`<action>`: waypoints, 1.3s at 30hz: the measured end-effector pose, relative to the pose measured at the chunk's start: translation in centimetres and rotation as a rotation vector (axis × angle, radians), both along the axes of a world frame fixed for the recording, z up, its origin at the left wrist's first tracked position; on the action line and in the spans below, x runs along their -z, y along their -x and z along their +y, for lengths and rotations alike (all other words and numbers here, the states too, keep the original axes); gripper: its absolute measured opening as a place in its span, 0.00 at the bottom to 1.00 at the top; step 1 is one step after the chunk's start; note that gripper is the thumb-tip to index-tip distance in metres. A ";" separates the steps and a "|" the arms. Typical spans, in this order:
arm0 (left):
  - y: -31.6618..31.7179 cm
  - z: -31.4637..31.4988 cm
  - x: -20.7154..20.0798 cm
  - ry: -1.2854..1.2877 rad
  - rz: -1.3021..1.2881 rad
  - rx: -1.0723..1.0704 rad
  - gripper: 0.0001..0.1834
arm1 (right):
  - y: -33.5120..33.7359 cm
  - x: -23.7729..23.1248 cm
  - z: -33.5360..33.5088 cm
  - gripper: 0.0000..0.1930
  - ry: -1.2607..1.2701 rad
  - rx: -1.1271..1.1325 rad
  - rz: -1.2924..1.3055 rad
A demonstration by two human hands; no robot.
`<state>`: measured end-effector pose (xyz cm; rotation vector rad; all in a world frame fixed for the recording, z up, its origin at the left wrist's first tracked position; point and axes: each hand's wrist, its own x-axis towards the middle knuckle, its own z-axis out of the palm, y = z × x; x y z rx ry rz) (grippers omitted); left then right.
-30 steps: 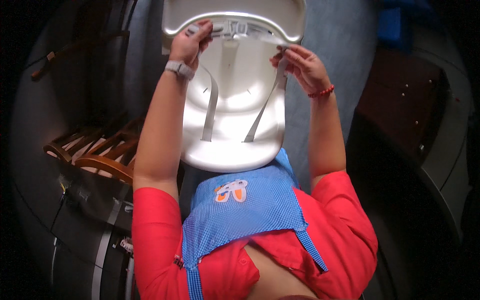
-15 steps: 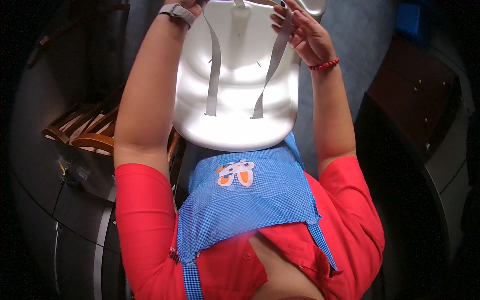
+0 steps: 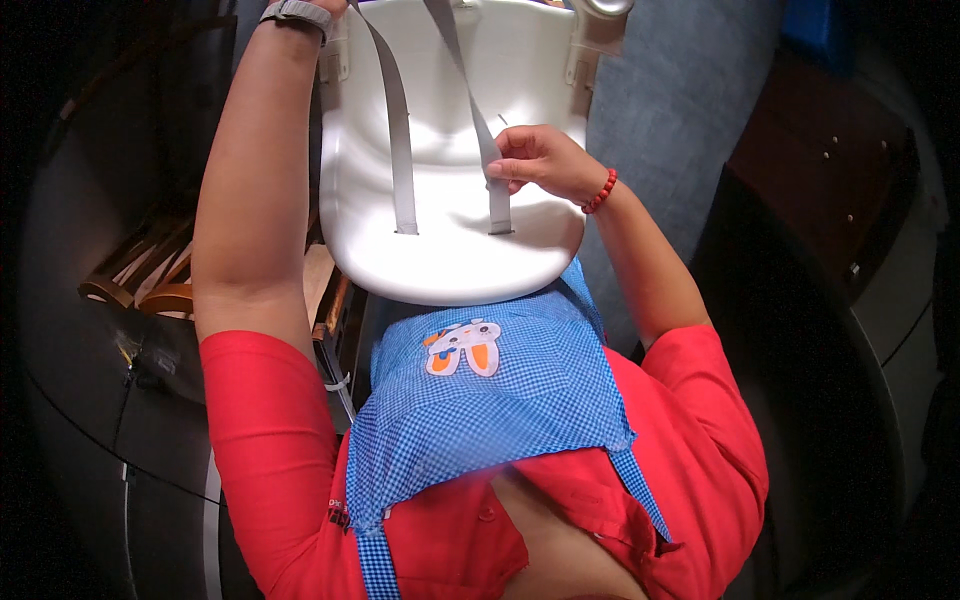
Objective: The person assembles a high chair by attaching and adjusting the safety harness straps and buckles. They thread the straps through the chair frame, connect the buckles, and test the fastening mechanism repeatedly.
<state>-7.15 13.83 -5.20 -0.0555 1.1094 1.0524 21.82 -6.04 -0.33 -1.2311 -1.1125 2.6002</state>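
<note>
In front of me stands a white moulded plastic seat (image 3: 455,265) with a curved back, its front edge close to my apron. Two grey webbing straps come out of slots near that edge. My right hand (image 3: 545,165) pinches the right strap (image 3: 468,95) between thumb and fingers, a little above its slot. The left strap (image 3: 398,130) runs up toward my left hand (image 3: 332,6), which is mostly cut off by the top edge. Its fingers are out of sight, so its grip does not show. The straps' upper ends also leave the picture.
Wooden slatted chairs (image 3: 165,270) stand on the left. A dark brown panel (image 3: 830,170) with metal fasteners is at the right, and a blue object (image 3: 815,35) lies beyond it. Grey floor (image 3: 650,150) shows beside the seat.
My right hand has come down and inward from the seat's top right to the lower right strap. My left hand has shifted up and left. The seat appears slightly further left.
</note>
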 end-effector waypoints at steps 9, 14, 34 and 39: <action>-1.4 -0.7 -2.2 -0.106 0.126 0.091 0.08 | -0.5 0.2 1.4 0.16 -0.116 0.351 -0.145; -3.1 -3.6 -3.6 -0.288 0.267 0.258 0.05 | 0.1 0.9 6.3 0.25 -0.693 0.613 -0.237; -5.4 -5.8 -8.3 -0.349 0.289 0.315 0.13 | 0.5 -1.6 16.2 0.22 -0.255 0.812 0.238; -4.9 -3.4 -9.5 -0.370 0.294 0.264 0.14 | -0.3 -3.9 18.2 0.18 -0.304 0.821 0.246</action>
